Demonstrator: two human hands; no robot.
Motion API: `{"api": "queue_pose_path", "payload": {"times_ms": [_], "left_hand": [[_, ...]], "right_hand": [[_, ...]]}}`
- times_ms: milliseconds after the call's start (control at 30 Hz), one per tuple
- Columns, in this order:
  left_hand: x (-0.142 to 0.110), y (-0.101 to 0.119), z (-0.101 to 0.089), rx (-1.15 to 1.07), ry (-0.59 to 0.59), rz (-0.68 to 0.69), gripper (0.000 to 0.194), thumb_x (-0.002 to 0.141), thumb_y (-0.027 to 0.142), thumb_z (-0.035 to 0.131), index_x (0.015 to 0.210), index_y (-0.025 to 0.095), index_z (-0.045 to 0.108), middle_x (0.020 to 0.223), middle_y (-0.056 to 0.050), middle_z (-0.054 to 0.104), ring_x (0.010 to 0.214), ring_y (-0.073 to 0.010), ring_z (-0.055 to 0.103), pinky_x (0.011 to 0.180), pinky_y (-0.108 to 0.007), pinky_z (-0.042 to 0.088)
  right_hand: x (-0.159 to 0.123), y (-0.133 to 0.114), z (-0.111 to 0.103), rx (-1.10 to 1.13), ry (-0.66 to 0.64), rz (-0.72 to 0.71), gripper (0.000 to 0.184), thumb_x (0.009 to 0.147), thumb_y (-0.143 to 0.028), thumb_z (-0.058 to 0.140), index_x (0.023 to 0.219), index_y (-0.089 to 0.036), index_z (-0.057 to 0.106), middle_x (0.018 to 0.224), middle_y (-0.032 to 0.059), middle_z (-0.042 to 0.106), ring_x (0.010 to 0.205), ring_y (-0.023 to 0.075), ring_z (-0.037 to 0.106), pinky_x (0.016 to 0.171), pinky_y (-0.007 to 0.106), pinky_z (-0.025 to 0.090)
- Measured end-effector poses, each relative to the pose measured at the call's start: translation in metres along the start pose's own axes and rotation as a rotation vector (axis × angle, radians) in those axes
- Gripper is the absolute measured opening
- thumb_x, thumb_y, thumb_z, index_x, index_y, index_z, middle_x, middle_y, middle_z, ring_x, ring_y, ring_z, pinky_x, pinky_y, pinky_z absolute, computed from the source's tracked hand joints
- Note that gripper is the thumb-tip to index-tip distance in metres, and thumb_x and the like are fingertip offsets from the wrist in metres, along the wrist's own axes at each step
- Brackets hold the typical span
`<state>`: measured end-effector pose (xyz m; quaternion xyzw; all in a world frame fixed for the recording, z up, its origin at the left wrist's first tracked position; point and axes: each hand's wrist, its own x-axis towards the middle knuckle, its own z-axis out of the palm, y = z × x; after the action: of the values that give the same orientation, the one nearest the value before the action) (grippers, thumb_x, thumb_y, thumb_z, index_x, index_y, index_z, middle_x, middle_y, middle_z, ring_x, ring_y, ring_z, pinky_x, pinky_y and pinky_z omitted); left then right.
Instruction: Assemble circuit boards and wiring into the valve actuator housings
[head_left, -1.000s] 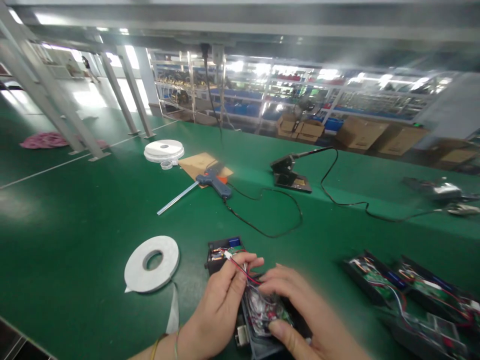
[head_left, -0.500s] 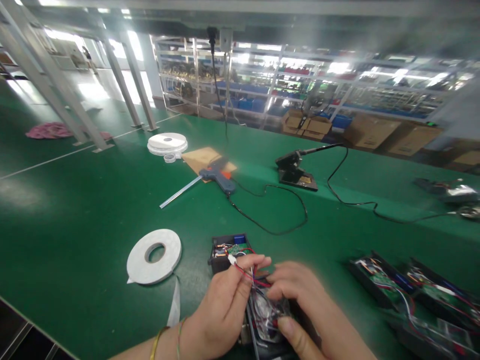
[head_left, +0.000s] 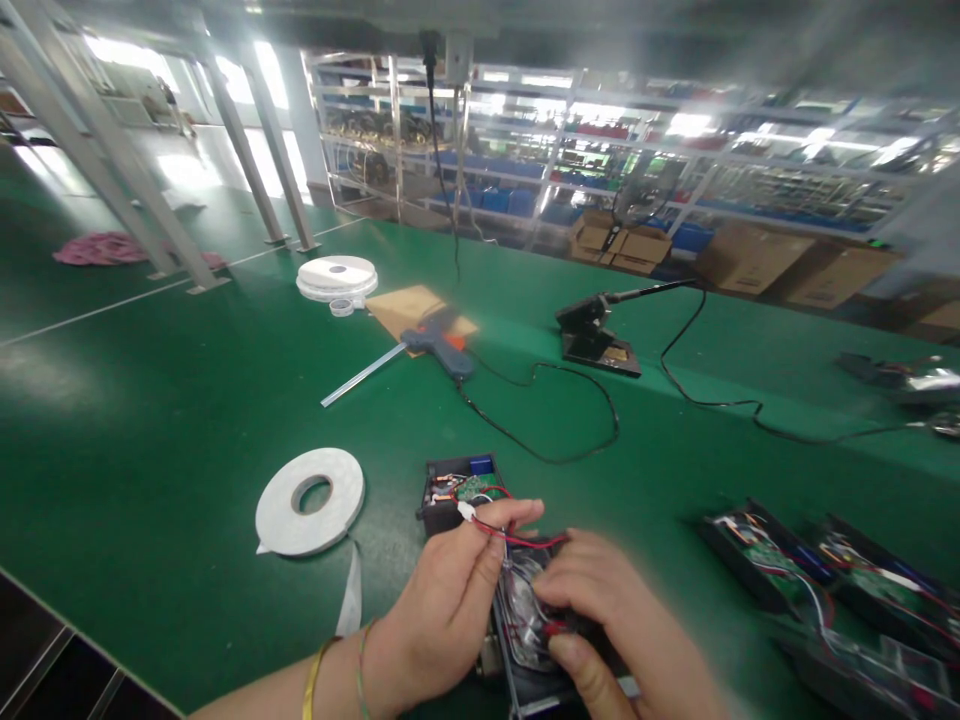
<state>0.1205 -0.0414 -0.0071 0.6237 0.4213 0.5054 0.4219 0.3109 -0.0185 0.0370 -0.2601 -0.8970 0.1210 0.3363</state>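
Note:
A black electronics case [head_left: 442, 522] lies in front of me, with a green circuit board [head_left: 476, 487] and a blue part at its far end. My left hand [head_left: 450, 605] is closed over the case's left side, pinching thin red and black wires [head_left: 517, 541] that end in a white plug [head_left: 466, 511]. Opposite it, my right hand [head_left: 615, 610] curls over the right side, thumb and fingers on the case. Between both hands is a clear, shiny plastic part [head_left: 525, 610] with wires around it. My fingers hide much of the case's middle.
A white tape roll [head_left: 281, 505] lies at left, its loose end near my wrist. Beyond are a glue gun [head_left: 442, 352] with its cord, white reels [head_left: 337, 275] and a soldering iron stand [head_left: 600, 350]. Several similar open cases [head_left: 757, 560] lie at right.
My right hand's fingers have shifted slightly over the case, and the red wires now stretch further toward them. My left hand stays almost in place. The view has tilted slightly.

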Motion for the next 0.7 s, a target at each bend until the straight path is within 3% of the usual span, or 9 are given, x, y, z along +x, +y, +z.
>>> {"api": "queue_pose_path", "payload": {"times_ms": [267, 467, 700], "left_hand": [[0.000, -0.004, 0.001, -0.161, -0.034, -0.075, 0.036, 0.108, 0.034, 0.035, 0.140, 0.034, 0.049, 0.139, 0.004, 0.064, 0.131, -0.0119, 0.056, 0.113, -0.026, 0.041], [-0.003, -0.002, 0.000, -0.137, -0.047, -0.049, 0.036, 0.108, 0.033, 0.034, 0.142, 0.037, 0.046, 0.141, 0.006, 0.062, 0.131, -0.0095, 0.056, 0.112, -0.024, 0.041], [-0.004, 0.000, 0.003, -0.180, -0.052, -0.061, 0.036, 0.107, 0.035, 0.034, 0.142, 0.035, 0.045, 0.139, 0.002, 0.064, 0.128, -0.0112, 0.059, 0.111, -0.024, 0.044]], "right_hand": [[0.004, 0.006, 0.000, -0.056, 0.036, -0.160, 0.026, 0.106, -0.038, 0.047, 0.103, -0.019, 0.064, 0.088, 0.0014, 0.076, 0.096, 0.0118, 0.072, 0.120, 0.028, 0.032], [0.002, 0.004, -0.004, -0.046, -0.018, -0.143, 0.022, 0.104, -0.034, 0.051, 0.105, -0.017, 0.065, 0.091, 0.0048, 0.076, 0.100, 0.0139, 0.073, 0.120, 0.030, 0.035], [-0.007, 0.008, -0.008, 0.037, -0.029, -0.156, 0.014, 0.097, -0.024, 0.065, 0.109, -0.018, 0.068, 0.092, -0.0002, 0.078, 0.099, 0.0122, 0.073, 0.119, 0.032, 0.031]]}}
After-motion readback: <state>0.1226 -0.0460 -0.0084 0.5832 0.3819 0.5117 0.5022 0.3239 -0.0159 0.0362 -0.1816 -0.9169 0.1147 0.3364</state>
